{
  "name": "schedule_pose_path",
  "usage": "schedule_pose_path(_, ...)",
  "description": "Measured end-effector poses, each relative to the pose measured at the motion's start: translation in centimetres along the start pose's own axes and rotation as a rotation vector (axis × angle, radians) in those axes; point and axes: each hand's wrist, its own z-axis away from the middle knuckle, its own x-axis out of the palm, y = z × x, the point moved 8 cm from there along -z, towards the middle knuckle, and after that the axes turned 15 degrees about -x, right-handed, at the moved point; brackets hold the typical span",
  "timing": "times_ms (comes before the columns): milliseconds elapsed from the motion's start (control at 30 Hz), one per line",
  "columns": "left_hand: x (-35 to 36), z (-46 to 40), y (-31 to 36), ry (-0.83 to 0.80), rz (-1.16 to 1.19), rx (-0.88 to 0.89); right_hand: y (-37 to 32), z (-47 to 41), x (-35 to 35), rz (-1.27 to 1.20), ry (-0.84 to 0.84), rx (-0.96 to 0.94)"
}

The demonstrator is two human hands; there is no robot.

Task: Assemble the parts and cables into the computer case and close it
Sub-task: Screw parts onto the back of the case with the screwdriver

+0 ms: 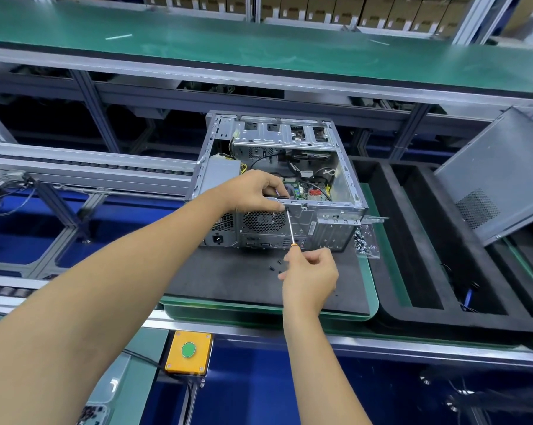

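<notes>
The computer case is lying open on the counter's dark mat. The left hand is curling its fingers over the case's rear rim while the right hand is pinching a screwdriver there, seemingly fastening a part; next, the tip needs steady seating.

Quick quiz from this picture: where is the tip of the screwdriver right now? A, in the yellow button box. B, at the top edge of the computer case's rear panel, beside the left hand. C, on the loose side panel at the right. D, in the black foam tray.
B: the right hand holds the screwdriver, its tip at the computer case rear top edge beside the left hand.
</notes>
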Motion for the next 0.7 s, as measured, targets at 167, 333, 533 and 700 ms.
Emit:
schedule_pose_path(167,0.0,0.0,-0.1,-0.001,-0.005,-0.001,1.7,0.9,1.8,-0.254,-0.135,0.351)
schedule_pose_path(333,0.1,0.0,-0.1,0.007,-0.025,-0.006,1.8,1.2,2.6,-0.289,-0.177,0.392)
schedule_pose_path(533,0.1,-0.1,-0.3,0.002,-0.030,-0.019,1.8,1.1,2.3,-0.210,-0.208,0.323)
schedule_pose_path(700,0.1,-0.2,-0.4,0.001,-0.020,-0.029,2.3,1.0,2.5,-0.211,-0.232,0.400)
